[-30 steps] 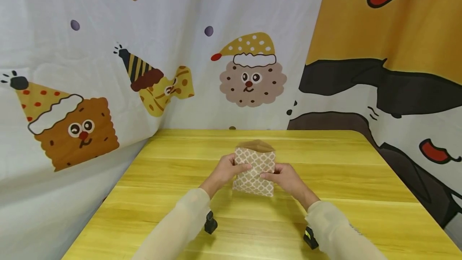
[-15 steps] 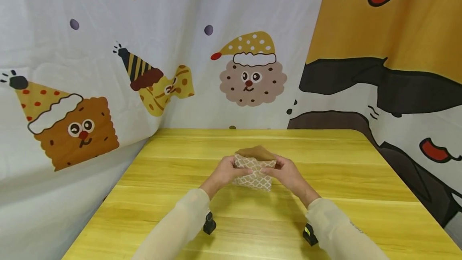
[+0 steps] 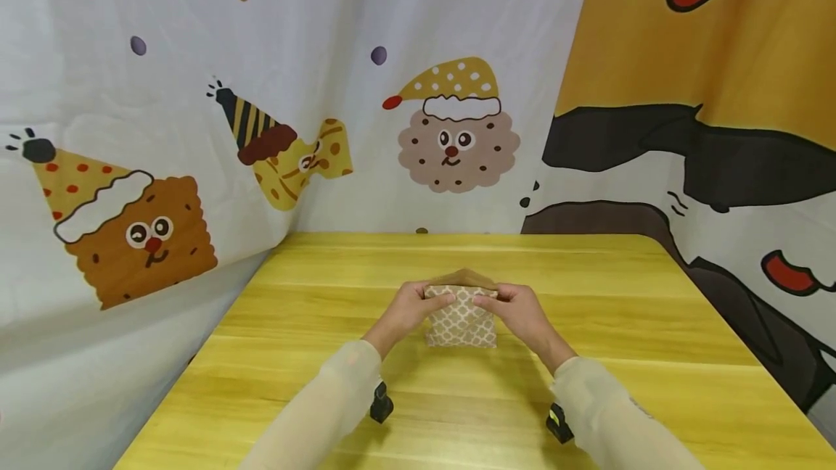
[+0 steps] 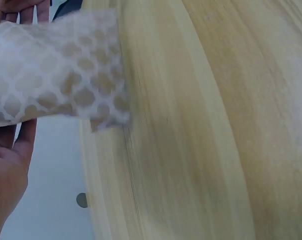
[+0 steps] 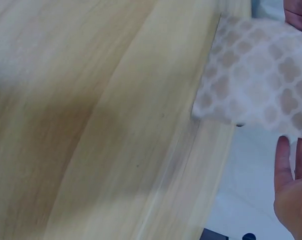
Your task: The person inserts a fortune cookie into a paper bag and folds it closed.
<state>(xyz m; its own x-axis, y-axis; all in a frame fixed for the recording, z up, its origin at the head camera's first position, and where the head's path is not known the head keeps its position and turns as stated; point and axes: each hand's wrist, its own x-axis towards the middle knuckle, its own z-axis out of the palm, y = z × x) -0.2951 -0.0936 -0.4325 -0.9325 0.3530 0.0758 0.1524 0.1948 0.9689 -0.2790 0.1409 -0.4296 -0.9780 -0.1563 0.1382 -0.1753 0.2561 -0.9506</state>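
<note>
The left hand and right hand pinch one bag above one bench. Three hatted figures mark the curtain behind.

Holds left arm and right arm stretched forward, slanting inward. Pinches with left hand and right hand, near each other and about level, pointing thumbs inward (tips apart) on the near side, curling fingers largely out of sight behind.

Cartoon cloth hanging around a wood-grain table shows a curtained nook.
</note>
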